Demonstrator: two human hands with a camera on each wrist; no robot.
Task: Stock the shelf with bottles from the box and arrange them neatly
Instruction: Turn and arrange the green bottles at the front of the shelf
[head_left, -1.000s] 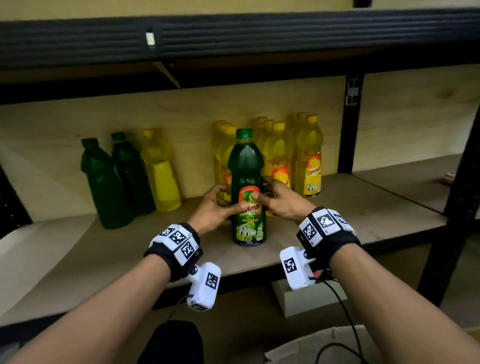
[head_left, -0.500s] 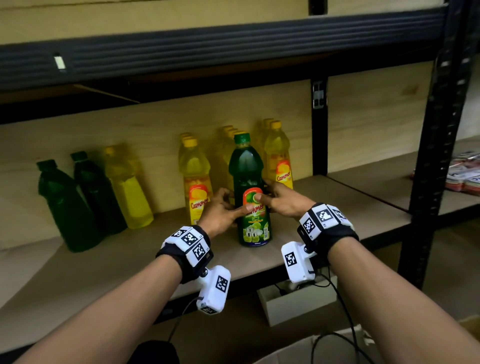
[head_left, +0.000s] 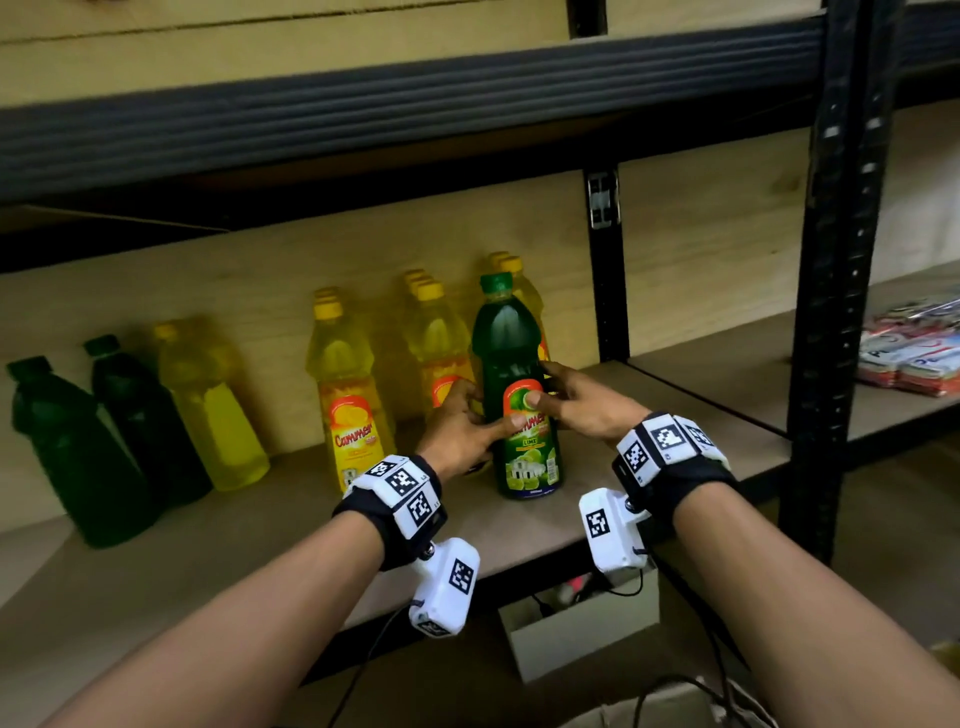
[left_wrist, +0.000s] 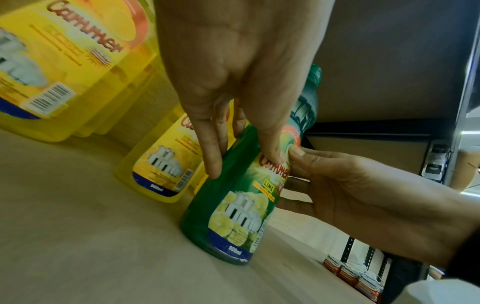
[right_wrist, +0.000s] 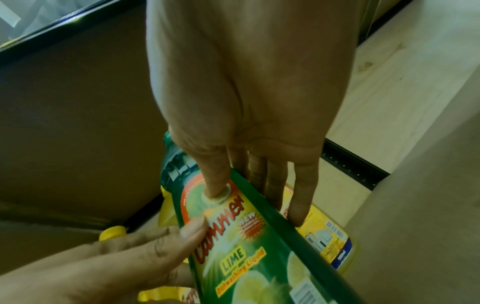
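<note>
Two hands clasping green lime bottle (head_left: 524, 395), left hand (head_left: 460, 434) and right hand (head_left: 582, 410) curling round its label, thumbs pressing in front. Standing upright on shelf (head_left: 260, 525), now shifted right, just before yellow bottles (head_left: 436, 343). Placement nearing done; squaring remaining.

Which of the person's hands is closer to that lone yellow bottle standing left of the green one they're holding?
Left. The left hand grips the green bottle on the side facing the yellow bottle; the right hand grips its far side.
</note>
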